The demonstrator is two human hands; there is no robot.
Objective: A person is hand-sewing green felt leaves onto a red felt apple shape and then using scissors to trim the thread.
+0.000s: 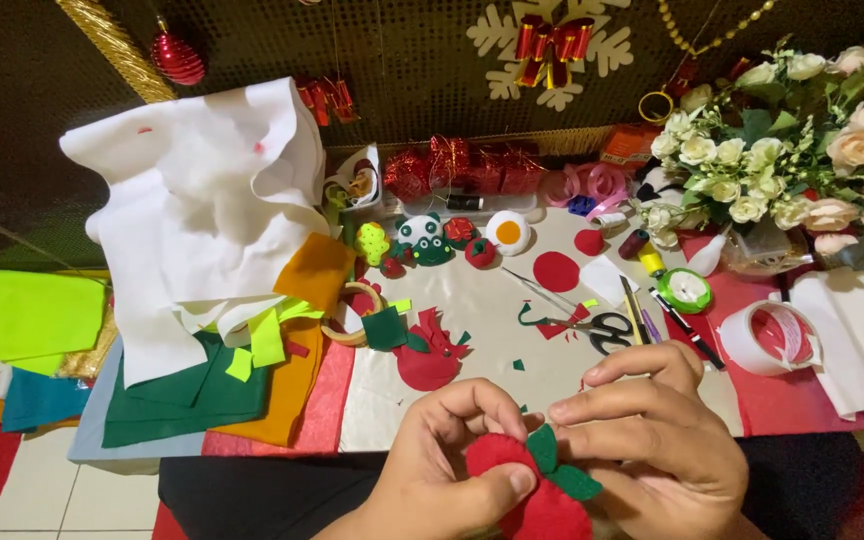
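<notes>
Lower centre of the frame: a red felt piece (537,495) with two green leaves (557,465) at its top, held between both hands just above the lap, in front of the table's near edge. Left hand (432,470): fingers curled round the left side of the piece, thumb pressed flat on its front face, so closed on it and steadying it. Right hand (652,440): fingers bent and drawn together, tips pinching at the leaves where they meet the red felt, closed there; whether it also holds a needle cannot be told. The grip looks chosen to keep the leaves seated against the red body while the face stays turned up to the eye. The piece's long axis runs roughly up and down the frame, leaf end toward the table, rounded red end toward the bottom edge, partly cut off there; the leaves fan toward the right. Centre of the frame, on the pale work sheet (492,320): scissors (597,325) with felt offcuts beside them, a red felt circle (555,271), a second red cut shape with a green square (422,345). Behind these, a row of small finished felt figures (432,240). Left of the frame: stacked felt sheets (212,260), white on top, green and orange beneath. Right of the frame: a tape roll (767,340), pens (667,315), and a bouquet of pale roses (802,140) at upper right.
</notes>
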